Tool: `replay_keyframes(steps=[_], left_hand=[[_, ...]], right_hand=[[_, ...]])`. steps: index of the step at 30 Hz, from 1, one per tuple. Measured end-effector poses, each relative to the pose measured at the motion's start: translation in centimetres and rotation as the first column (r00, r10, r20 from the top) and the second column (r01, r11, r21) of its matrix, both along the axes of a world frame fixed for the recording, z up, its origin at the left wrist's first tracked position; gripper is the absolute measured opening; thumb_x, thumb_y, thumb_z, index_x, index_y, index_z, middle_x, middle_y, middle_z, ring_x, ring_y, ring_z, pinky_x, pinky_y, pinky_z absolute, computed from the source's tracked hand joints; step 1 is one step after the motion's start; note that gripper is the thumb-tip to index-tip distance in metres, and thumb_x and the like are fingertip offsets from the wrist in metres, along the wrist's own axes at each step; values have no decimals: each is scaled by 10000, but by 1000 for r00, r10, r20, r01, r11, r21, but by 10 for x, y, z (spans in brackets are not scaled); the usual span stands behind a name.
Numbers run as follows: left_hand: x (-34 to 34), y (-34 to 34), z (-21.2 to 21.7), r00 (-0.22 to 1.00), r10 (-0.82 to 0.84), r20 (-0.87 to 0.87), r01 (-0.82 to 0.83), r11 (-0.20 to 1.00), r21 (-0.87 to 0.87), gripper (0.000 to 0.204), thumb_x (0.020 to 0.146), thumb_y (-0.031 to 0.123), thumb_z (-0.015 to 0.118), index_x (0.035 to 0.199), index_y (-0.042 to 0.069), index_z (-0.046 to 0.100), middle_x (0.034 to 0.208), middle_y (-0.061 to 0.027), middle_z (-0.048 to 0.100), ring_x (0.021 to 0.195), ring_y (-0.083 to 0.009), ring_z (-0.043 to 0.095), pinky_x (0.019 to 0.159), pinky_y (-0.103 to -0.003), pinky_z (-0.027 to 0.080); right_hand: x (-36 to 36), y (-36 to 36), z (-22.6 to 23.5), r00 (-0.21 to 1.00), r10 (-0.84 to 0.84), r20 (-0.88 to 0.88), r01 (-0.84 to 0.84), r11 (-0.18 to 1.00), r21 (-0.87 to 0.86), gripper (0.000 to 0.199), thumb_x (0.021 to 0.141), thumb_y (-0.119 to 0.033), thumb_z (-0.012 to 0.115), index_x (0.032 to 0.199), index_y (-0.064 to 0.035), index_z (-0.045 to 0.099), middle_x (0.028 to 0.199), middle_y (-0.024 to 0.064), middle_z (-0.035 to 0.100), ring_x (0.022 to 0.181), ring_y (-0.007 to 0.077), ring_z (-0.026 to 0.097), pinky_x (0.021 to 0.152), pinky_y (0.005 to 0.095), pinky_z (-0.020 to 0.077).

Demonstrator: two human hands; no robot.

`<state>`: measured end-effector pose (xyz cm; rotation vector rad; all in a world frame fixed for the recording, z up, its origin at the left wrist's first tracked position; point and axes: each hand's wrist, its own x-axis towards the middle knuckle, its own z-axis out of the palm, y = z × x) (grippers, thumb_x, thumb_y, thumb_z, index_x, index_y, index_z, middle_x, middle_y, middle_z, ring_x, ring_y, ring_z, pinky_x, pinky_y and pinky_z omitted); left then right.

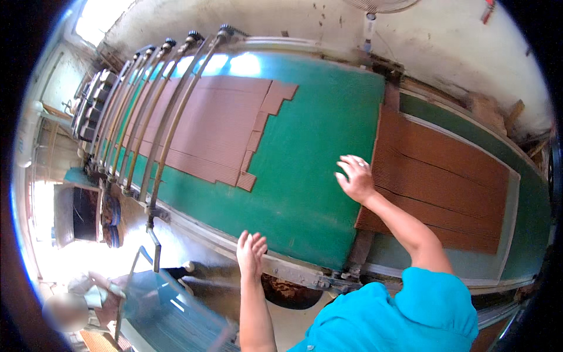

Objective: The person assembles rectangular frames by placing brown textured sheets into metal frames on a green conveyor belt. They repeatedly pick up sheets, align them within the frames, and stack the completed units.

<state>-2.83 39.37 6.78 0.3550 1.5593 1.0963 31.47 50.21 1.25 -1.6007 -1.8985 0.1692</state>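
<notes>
My right hand (356, 180) hovers over the green conveyor belt (316, 146), by the belt's right end. Its fingers are bent but apart, with nothing in them. Close to that hand lies a block of dark brown, finely ridged sheets (440, 179), parted by long dark lines. My left hand (251, 253) is above the near edge of the belt, fingers extended and holding nothing. Farther left on the belt rests a broad patch of lighter brown ridged sheets (217, 126) with a stepped right edge.
Several metal rollers (187, 94) cross above the belt at the left. A pale translucent board (509, 234) lies under the dark sheets. At the lower left another person (97, 290) is beside a blue, glassy-looking surface (176, 308). A fan (384, 4) shows at the top.
</notes>
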Motion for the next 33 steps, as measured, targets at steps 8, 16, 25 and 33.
replay_keyframes(steps=[8, 16, 25, 33], left_hand=[[-2, 103, -45, 796, 116, 594, -70, 992, -101, 693, 868, 350, 576, 1406, 352, 139, 1324, -202, 373, 1165, -373, 434, 931, -547, 389], [14, 101, -45, 831, 2, 557, 74, 991, -114, 732, 889, 317, 543, 1425, 363, 46, 1285, -234, 414, 1153, -366, 455, 908, -546, 398], [42, 82, -44, 843, -28, 537, 128, 980, -150, 633, 932, 383, 440, 1422, 371, 39, 1330, -223, 366, 1179, -348, 429, 914, -543, 374], [72, 68, -46, 793, -92, 602, 219, 966, -141, 533, 925, 564, 191, 1287, 224, 385, 1372, -52, 370, 1221, -263, 390, 931, -587, 321]], right_hand=[[-75, 293, -25, 973, -52, 223, 36, 996, 76, 428, 850, -443, 508, 1138, -127, 545, 1286, 69, 474, 1214, 270, 396, 982, 497, 295], [-107, 290, -33, 949, -191, 250, 219, 972, -88, 488, 857, -520, 429, 835, -65, 601, 880, 138, 619, 829, 305, 583, 724, 474, 404], [-133, 84, -20, 953, 302, 26, -303, 950, 78, 489, 771, -535, 566, 791, -47, 534, 749, 118, 518, 694, 282, 527, 613, 392, 400], [-170, 6, -29, 861, 477, 174, -437, 871, -223, 316, 833, -401, 507, 762, -98, 559, 714, 84, 553, 672, 239, 596, 525, 356, 489]])
